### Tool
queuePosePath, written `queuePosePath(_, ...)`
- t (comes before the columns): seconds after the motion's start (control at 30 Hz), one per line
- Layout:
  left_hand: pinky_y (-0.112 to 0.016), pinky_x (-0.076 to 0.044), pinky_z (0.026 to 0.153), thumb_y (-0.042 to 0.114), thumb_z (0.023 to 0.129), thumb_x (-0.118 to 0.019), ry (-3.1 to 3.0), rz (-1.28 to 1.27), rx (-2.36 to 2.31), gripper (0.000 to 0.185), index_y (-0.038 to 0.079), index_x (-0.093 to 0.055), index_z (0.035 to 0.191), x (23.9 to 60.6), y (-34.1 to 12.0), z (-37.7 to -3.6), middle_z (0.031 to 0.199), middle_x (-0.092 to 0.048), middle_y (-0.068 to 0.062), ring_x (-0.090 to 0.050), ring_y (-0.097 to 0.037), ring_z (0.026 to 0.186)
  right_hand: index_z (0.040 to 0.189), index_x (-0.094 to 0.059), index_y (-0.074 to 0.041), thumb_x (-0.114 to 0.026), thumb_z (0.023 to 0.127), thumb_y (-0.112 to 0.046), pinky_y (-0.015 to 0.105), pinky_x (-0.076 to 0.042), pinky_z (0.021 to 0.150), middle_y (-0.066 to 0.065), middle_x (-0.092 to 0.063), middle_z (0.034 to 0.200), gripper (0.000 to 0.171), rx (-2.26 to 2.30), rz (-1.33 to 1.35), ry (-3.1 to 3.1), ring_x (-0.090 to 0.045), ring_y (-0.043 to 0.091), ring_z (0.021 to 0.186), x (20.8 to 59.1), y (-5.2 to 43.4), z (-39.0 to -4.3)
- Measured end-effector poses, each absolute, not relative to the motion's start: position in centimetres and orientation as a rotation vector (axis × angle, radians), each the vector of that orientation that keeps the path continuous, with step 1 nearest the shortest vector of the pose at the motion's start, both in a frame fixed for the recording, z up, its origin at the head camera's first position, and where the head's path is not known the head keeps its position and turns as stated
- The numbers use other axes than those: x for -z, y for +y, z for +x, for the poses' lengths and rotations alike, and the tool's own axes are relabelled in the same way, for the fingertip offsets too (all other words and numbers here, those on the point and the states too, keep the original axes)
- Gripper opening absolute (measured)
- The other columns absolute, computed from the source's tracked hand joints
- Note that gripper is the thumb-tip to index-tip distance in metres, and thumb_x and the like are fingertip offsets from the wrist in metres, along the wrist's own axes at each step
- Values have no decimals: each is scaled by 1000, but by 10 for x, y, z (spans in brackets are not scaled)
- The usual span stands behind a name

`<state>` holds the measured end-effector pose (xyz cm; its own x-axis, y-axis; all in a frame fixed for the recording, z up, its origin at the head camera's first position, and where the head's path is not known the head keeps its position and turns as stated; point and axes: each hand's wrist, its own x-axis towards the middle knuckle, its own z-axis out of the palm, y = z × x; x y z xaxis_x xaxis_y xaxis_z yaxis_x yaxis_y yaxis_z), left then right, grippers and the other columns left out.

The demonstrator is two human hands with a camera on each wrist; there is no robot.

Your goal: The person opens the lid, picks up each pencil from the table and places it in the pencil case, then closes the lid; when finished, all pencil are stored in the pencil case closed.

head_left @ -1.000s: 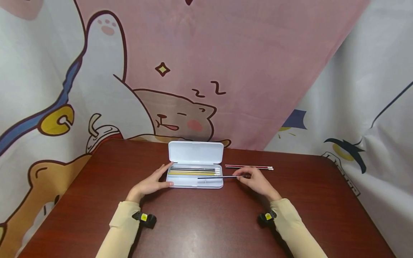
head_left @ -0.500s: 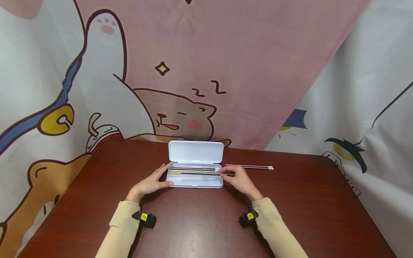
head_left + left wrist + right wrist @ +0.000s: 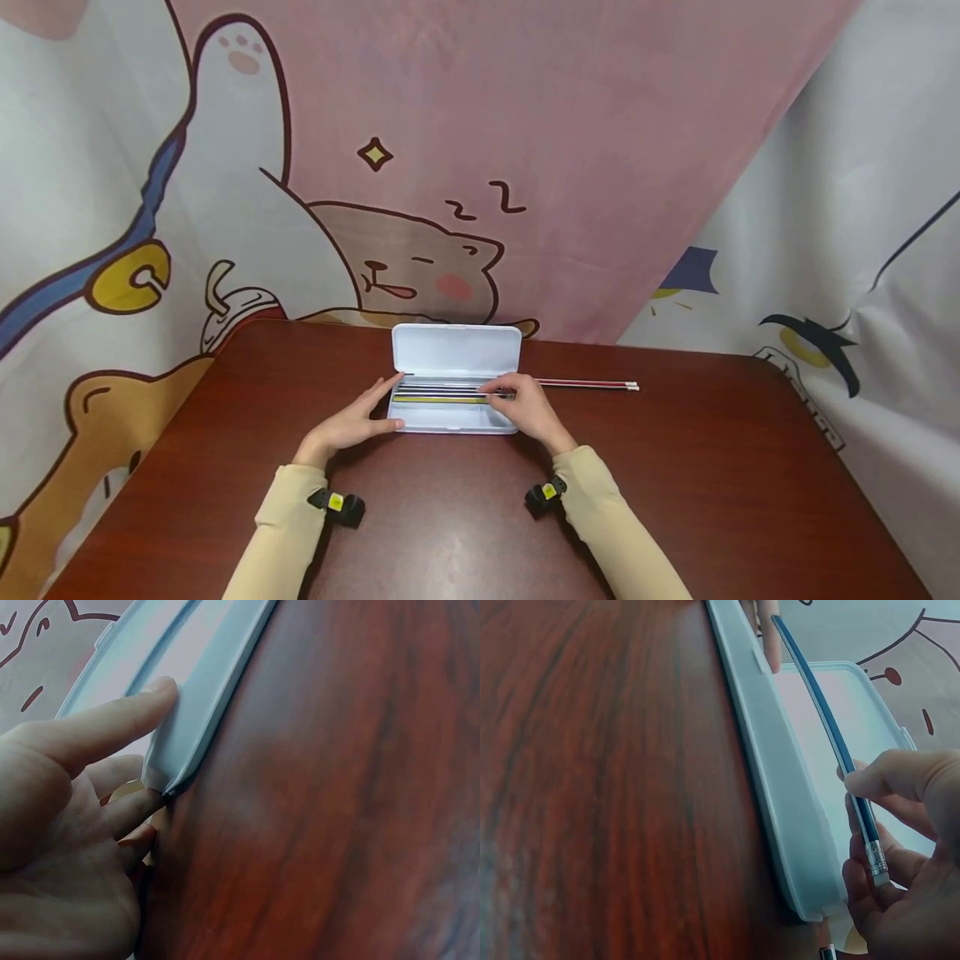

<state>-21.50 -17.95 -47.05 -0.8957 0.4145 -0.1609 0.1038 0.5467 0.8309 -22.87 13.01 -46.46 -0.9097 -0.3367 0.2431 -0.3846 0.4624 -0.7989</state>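
A white pencil case (image 3: pixel 454 419) stands open on the table, its lid (image 3: pixel 456 350) raised at the back. Several pencils lie lengthwise in its base, among them a yellow one (image 3: pixel 435 400). My left hand (image 3: pixel 349 428) holds the left end of the case, thumb at the front corner and index finger towards the hinge. My right hand (image 3: pixel 527 410) is over the right end. In the right wrist view, its thumb and fingers pinch a dark blue pencil (image 3: pixel 826 720) near the metal-banded eraser end. In the head view, that hand partly hides the pencil.
Red and dark pencils (image 3: pixel 588 384) lie on the table right of the case, their white eraser ends pointing right. The brown wooden table (image 3: pixel 450 517) reaches back to a cartoon-printed curtain (image 3: pixel 585 167).
My right hand has moved left, carrying the dark pencil from beside the case to over the pencils in it. The left hand has stayed at the case's left end.
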Motion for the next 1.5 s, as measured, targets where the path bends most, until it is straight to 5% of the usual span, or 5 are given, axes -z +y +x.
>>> queuePosePath(1.07, -68, -7, 106, 27, 88, -70, 2432, 451, -1304, 83, 8, -23, 153, 468, -180, -214, 156, -7, -28, 1, -45, 142, 100, -74, -3, -69, 84, -1, 50, -43, 92, 6, -70, 100, 16, -1468, 549, -2603, -62, 27, 101, 462, 156, -225)
queuePosePath(1.5, -68, -6, 106, 28, 88, -70, 2428, 438, -1310, 83, 9, -22, 154, 471, -181, -214, 157, -7, -26, 2, -44, 143, 118, -65, 2, -71, 83, 0, 55, -40, 96, 18, -66, 115, 35, -1483, 516, -2570, -56, 38, 113, 460, 193, -218)
